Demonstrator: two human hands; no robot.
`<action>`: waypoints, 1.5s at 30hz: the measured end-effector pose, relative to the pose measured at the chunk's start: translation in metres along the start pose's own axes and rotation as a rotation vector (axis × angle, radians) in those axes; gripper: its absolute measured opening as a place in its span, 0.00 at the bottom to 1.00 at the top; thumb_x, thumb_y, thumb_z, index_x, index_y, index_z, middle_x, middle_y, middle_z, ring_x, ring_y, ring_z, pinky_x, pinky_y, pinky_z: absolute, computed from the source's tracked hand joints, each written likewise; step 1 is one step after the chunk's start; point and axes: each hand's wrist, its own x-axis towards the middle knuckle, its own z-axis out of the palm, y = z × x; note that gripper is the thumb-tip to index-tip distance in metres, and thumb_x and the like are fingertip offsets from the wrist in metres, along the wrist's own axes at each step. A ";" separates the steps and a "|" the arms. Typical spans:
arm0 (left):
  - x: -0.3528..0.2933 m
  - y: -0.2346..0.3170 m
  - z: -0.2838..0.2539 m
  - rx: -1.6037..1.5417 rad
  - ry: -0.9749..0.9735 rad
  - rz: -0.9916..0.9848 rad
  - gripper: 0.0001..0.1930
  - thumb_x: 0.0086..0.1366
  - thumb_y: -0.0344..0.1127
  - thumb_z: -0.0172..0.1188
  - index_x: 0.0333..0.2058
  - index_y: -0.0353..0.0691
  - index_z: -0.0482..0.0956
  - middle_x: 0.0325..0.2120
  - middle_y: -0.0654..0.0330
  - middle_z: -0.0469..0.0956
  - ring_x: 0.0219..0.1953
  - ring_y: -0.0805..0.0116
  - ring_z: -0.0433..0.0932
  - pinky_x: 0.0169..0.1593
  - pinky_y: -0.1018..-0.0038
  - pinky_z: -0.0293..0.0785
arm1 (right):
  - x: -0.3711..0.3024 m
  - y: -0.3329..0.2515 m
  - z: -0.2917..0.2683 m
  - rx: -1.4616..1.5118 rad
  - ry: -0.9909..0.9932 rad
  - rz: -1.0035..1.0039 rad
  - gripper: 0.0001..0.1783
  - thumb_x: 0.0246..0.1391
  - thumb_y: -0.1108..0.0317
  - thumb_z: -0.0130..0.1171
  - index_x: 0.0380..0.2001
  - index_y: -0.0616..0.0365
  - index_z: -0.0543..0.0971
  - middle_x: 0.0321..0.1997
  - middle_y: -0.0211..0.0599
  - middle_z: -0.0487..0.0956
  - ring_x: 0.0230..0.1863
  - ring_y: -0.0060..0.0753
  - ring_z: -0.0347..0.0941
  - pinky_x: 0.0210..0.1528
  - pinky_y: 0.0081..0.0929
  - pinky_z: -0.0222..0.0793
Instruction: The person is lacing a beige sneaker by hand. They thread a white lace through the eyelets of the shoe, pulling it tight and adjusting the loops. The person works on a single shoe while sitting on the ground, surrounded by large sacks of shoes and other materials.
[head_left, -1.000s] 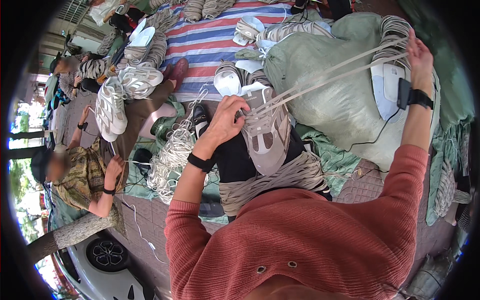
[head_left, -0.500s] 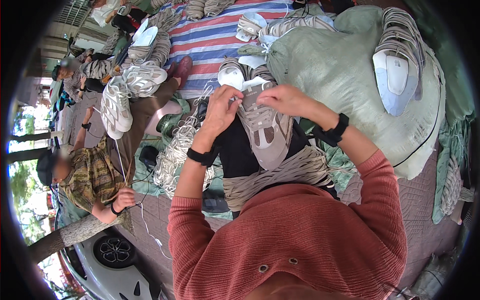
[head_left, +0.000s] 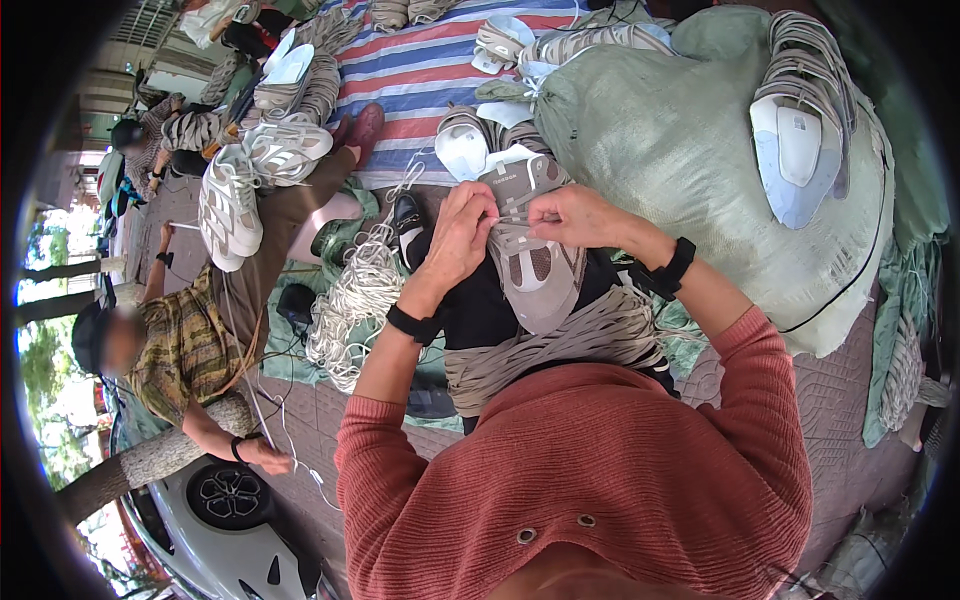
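Observation:
On my lap lies a taupe sneaker upper (head_left: 541,290), its toe pointing toward me and its tongue toward the far side. Flat taupe shoelace crosses its eyelet rows. My left hand (head_left: 458,238) is closed at the left eyelet row, thumb and fingertips pinched on the shoelace. At the opposite edge my right hand (head_left: 582,214) also pinches the shoelace, close to the left fingertips. The fingers cover the short piece of lace between them. A thick bundle of loose taupe shoelaces (head_left: 552,347) lies across my thighs, just below the toe.
Several uppers with pale blue inserts (head_left: 462,150) lie beyond my knees on a striped sheet (head_left: 400,95). A big pale green sack (head_left: 690,170) fills the right. Tangled white laces (head_left: 358,310) lie left, near a co-worker (head_left: 195,345) with white sneakers (head_left: 230,210).
Both my hands have come slightly nearer to me, with the right hand lower over the eyelets. More of the tongue now shows. The co-worker's near hand has moved down and right, pulling a white lace.

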 end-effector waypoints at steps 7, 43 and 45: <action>-0.012 0.003 -0.004 -0.027 0.060 -0.090 0.12 0.55 0.23 0.63 0.38 0.35 0.73 0.40 0.51 0.71 0.42 0.49 0.73 0.46 0.63 0.71 | 0.008 0.011 -0.005 0.295 -0.090 0.102 0.11 0.58 0.62 0.61 0.32 0.60 0.78 0.22 0.25 0.73 0.26 0.15 0.65 0.29 0.21 0.62; 0.033 -0.012 0.030 -0.145 0.017 -0.326 0.07 0.57 0.33 0.64 0.33 0.41 0.77 0.30 0.61 0.74 0.36 0.63 0.71 0.45 0.66 0.64 | -0.009 0.026 -0.054 0.558 0.197 0.425 0.13 0.63 0.64 0.52 0.47 0.58 0.78 0.25 0.20 0.72 0.23 0.16 0.60 0.28 0.13 0.59; 0.032 -0.011 0.024 -0.780 0.105 -0.496 0.02 0.61 0.31 0.59 0.32 0.41 0.77 0.29 0.64 0.76 0.36 0.71 0.74 0.48 0.72 0.65 | -0.015 0.030 -0.053 0.461 0.125 0.323 0.13 0.63 0.67 0.50 0.47 0.58 0.78 0.26 0.25 0.76 0.23 0.16 0.61 0.29 0.14 0.61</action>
